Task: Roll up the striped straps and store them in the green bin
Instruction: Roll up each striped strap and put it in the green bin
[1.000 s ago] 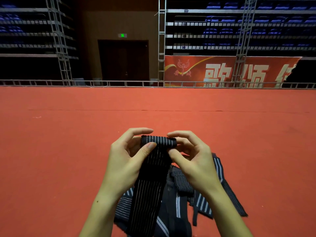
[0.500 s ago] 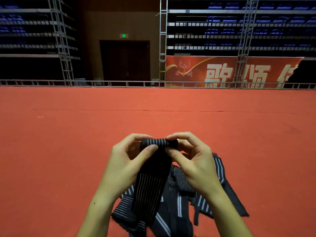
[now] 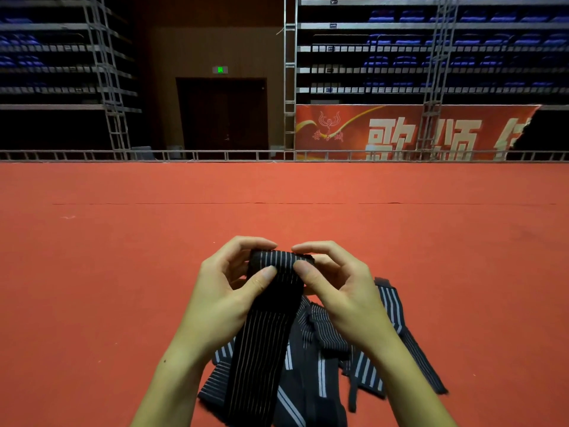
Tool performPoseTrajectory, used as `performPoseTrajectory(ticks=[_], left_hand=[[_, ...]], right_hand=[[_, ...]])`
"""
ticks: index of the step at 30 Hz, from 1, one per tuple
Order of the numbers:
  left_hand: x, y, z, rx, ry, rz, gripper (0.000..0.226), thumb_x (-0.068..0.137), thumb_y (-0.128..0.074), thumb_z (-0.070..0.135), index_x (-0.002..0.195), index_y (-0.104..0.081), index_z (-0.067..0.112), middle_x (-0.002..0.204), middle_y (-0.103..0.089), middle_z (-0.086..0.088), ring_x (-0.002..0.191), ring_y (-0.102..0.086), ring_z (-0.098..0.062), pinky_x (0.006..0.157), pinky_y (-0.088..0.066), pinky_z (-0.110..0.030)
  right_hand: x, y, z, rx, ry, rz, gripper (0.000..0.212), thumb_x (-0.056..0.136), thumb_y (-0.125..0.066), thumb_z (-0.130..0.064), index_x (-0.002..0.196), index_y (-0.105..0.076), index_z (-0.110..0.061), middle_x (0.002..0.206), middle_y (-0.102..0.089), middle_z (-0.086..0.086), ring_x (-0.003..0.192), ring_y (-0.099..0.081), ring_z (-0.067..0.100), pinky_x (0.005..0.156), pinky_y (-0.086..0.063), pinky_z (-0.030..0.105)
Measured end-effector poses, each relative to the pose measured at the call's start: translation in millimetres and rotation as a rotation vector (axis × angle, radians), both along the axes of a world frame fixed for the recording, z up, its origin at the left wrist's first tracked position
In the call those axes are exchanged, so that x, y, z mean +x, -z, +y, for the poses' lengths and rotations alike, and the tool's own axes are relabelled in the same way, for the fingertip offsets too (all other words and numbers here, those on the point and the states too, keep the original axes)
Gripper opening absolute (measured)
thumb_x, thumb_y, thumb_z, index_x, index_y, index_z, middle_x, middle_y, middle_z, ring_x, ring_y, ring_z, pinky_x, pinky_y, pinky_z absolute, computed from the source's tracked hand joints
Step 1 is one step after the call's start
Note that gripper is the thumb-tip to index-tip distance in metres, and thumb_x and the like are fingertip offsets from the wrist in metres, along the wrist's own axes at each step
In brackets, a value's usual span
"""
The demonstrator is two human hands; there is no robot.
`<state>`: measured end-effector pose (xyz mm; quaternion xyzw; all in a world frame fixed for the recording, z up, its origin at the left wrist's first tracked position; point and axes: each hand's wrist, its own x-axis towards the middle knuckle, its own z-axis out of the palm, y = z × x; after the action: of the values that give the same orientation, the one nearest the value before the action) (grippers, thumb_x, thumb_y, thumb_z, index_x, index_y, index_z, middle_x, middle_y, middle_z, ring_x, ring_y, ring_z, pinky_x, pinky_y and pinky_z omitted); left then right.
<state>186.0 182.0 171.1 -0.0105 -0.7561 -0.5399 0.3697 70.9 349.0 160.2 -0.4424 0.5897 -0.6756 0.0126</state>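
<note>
A black strap with thin white stripes (image 3: 261,340) hangs in front of me, its top end turned into a small roll (image 3: 281,260). My left hand (image 3: 228,294) pinches the roll's left side between thumb and curled fingers. My right hand (image 3: 338,291) pinches its right side the same way. Below the hands a loose pile of more striped straps (image 3: 332,365) lies on the red carpet (image 3: 123,272). No green bin shows in the head view.
The red carpet stretches far ahead to a low metal rail (image 3: 215,155). Behind it stand scaffold towers (image 3: 289,87), a red banner (image 3: 400,134), a dark doorway (image 3: 221,112) and rows of blue seats (image 3: 462,41).
The roll at the strap's top has grown a little thicker as both hands turned it. The hanging tail has been drawn slightly upward. The pile on the carpet has not moved.
</note>
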Motion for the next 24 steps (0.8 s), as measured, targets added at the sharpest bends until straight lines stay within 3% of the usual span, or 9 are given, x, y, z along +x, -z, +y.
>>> performPoseTrajectory(ticks=[6,11,17,20,22,24], left_hand=[[-1.3,1.1,0.7,0.053,-0.023,-0.019,0.029,0.094,-0.08,0.011,0.12,-0.074,0.021,0.108,-0.081,-0.006,0.1,-0.079,-0.022,0.085,-0.064,-0.036],[-2.5,-3.1,1.6,-0.002,-0.058,-0.047,0.023,0.096,-0.075,0.034,0.117,-0.075,0.026,0.098,-0.082,-0.007,0.097,-0.079,-0.028,0.088,-0.062,-0.058],[-5.3,-7.2,0.0,-0.026,-0.059,0.026,0.018,0.095,-0.076,0.022,0.113,-0.077,0.021,0.105,-0.081,-0.003,0.099,-0.078,-0.021,0.086,-0.064,-0.042],[-4.5,-6.8,-2.8,-0.01,-0.043,0.03,0.018,0.097,-0.076,0.014,0.114,-0.076,0.018,0.105,-0.08,-0.006,0.099,-0.078,-0.023,0.087,-0.064,-0.042],[-3.6,-7.6,-3.7,-0.01,-0.044,0.039,0.018,0.098,-0.075,0.011,0.115,-0.075,0.017,0.105,-0.08,-0.006,0.1,-0.078,-0.024,0.089,-0.063,-0.044],[-2.8,-9.6,-3.7,-0.032,-0.043,0.047,0.018,0.098,-0.074,0.011,0.115,-0.075,0.017,0.106,-0.08,-0.005,0.101,-0.077,-0.024,0.09,-0.063,-0.043]], right_hand=[[-2.4,2.2,-1.7,-0.027,0.063,0.03,0.019,0.1,-0.075,-0.01,0.117,-0.076,-0.021,0.109,-0.08,0.003,0.105,-0.076,0.026,0.089,-0.061,0.059],[-2.9,3.7,-4.3,-0.075,0.098,0.057,0.023,0.098,-0.076,-0.004,0.113,-0.076,-0.02,0.111,-0.079,0.0,0.11,-0.075,0.026,0.093,-0.06,0.056],[0.2,1.9,-7.1,-0.105,0.073,0.042,0.042,0.096,-0.077,-0.001,0.13,-0.067,-0.025,0.119,-0.077,-0.001,0.112,-0.074,0.023,0.093,-0.063,0.045],[-0.7,1.0,-7.0,-0.096,0.049,0.035,0.044,0.097,-0.077,-0.004,0.132,-0.066,-0.027,0.121,-0.077,0.0,0.111,-0.075,0.022,0.09,-0.063,0.039],[-0.8,-0.3,-7.2,-0.077,0.022,0.006,0.04,0.1,-0.076,-0.013,0.134,-0.066,-0.032,0.117,-0.078,0.003,0.103,-0.077,0.025,0.089,-0.064,0.044],[-0.7,-1.4,-7.8,-0.041,0.004,-0.002,0.032,0.103,-0.071,-0.026,0.134,-0.067,-0.033,0.109,-0.079,0.006,0.1,-0.077,0.03,0.089,-0.063,0.058]])
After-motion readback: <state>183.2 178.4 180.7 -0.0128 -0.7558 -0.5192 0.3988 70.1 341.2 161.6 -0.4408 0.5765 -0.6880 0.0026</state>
